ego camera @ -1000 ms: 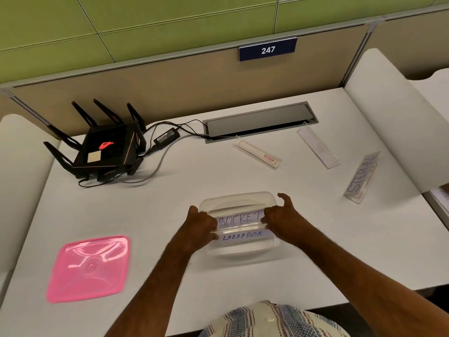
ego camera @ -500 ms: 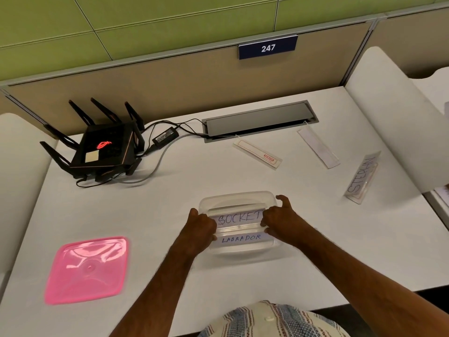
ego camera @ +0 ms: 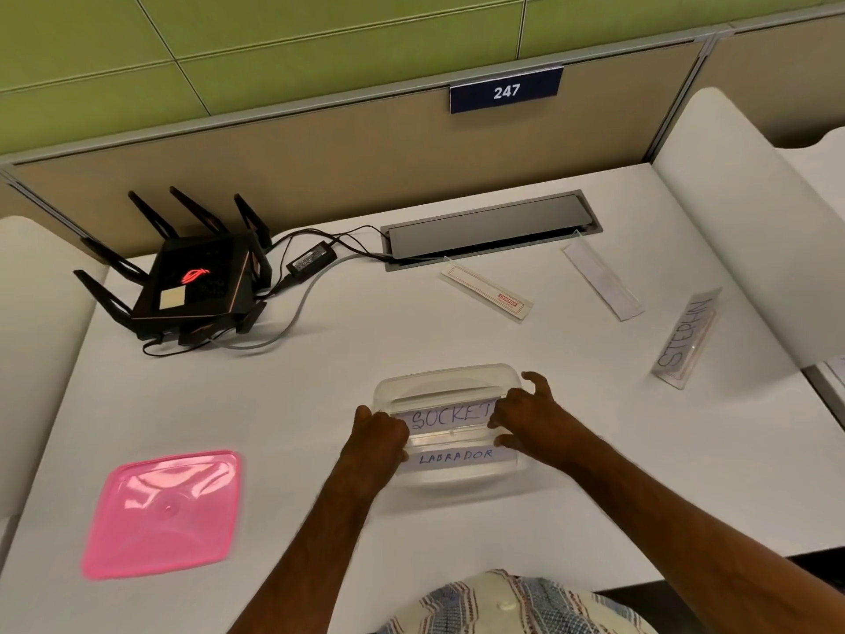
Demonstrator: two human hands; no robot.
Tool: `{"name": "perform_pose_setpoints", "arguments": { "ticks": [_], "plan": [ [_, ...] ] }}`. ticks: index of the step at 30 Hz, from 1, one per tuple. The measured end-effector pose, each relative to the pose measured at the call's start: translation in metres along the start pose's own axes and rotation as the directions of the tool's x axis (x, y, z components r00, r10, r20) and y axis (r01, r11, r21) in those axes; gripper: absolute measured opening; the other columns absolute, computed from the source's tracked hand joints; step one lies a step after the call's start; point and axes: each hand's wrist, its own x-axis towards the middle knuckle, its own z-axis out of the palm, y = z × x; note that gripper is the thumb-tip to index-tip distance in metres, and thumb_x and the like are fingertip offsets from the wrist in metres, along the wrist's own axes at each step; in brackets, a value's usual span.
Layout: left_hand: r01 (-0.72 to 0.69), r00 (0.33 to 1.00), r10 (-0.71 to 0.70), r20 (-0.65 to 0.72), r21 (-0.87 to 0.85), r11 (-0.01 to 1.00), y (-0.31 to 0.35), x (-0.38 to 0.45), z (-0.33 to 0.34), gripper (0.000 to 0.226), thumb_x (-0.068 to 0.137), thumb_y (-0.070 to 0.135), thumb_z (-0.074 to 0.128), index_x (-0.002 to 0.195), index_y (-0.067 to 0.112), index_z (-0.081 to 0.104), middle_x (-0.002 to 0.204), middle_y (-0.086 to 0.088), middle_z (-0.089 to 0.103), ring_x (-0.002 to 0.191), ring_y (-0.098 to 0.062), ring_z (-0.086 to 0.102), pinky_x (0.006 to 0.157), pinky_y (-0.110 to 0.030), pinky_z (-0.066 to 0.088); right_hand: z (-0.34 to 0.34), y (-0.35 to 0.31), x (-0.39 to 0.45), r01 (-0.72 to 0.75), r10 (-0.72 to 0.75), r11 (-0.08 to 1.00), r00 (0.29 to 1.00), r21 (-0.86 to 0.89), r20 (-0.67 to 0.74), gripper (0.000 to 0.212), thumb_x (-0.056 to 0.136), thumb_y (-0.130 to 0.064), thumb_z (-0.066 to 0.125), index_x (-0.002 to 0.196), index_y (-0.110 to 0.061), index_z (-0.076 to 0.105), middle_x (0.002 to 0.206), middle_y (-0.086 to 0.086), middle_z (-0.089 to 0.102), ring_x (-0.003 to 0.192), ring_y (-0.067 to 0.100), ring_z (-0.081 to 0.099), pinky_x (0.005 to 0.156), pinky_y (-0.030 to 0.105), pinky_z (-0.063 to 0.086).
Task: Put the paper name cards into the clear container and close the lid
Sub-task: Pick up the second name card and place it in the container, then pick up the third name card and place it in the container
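Observation:
A clear container [ego camera: 446,382] sits on the desk in front of me. Inside it lie two name cards, one reading SOCKET [ego camera: 450,416] and one reading LABRADOR [ego camera: 457,457]. My left hand [ego camera: 379,432] grips the left end of the SOCKET card. My right hand [ego camera: 526,414] pinches its right end, with the thumb raised near the container rim. The pink lid [ego camera: 162,512] lies flat at the front left. Three more name cards remain on the desk: a red-marked one [ego camera: 487,292], a blank one [ego camera: 601,281] and a STEPHN one [ego camera: 686,343] at the right.
A black router [ego camera: 192,286] with antennas and cables stands at the back left. A grey cable hatch [ego camera: 491,228] is set into the desk at the back. White side dividers [ego camera: 740,221] bound the desk left and right.
Both hands stay on the SOCKET card in the container. The right hand's fingers have shifted slightly; the card has barely moved.

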Motion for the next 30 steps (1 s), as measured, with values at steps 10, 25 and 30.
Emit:
{"name": "perform_pose_setpoints", "arguments": {
  "ticks": [10, 25, 30],
  "plan": [
    [-0.114, 0.935, 0.065, -0.348, -0.124, 0.986, 0.001, -0.003, -0.026, 0.010, 0.091, 0.037, 0.068, 0.091, 0.028, 0.071, 0.095, 0.011, 0.070, 0.098, -0.016, 0.060, 0.093, -0.037, 0.027, -0.013, -0.001, 0.001, -0.077, 0.256, 0.908, 0.880, 0.412, -0.399, 0.021, 0.097, -0.052, 0.057, 0.110, -0.040, 0.067, 0.094, -0.020, 0.062, 0.087, -0.002, 0.057, 0.101, 0.043, 0.035],
    [-0.169, 0.913, 0.001, -0.407, -0.375, 0.911, 0.001, 0.103, -0.085, 0.044, 0.093, 0.038, 0.065, 0.133, 0.021, 0.054, 0.134, 0.003, 0.055, 0.121, -0.022, 0.052, 0.101, -0.038, 0.037, -0.011, 0.066, 0.040, -0.206, 0.719, 0.355, 0.684, 0.912, -0.126, 0.038, 0.101, -0.036, 0.056, 0.138, -0.029, 0.052, 0.115, -0.019, 0.060, 0.102, 0.006, 0.062, 0.094, 0.037, 0.053],
    [-0.048, 0.974, -0.096, -0.204, -0.603, 0.796, 0.005, 0.148, -0.096, 0.066, 0.093, 0.039, 0.067, 0.148, 0.017, 0.037, 0.151, -0.004, 0.043, 0.136, -0.025, 0.043, 0.111, -0.046, 0.039, -0.001, 0.089, 0.060, -0.293, 0.754, 0.240, 0.656, 0.925, 0.012, 0.049, 0.098, -0.031, 0.064, 0.143, -0.020, 0.047, 0.114, -0.003, 0.062, 0.096, 0.014, 0.064, 0.096, 0.045, 0.054]
  ]
}}
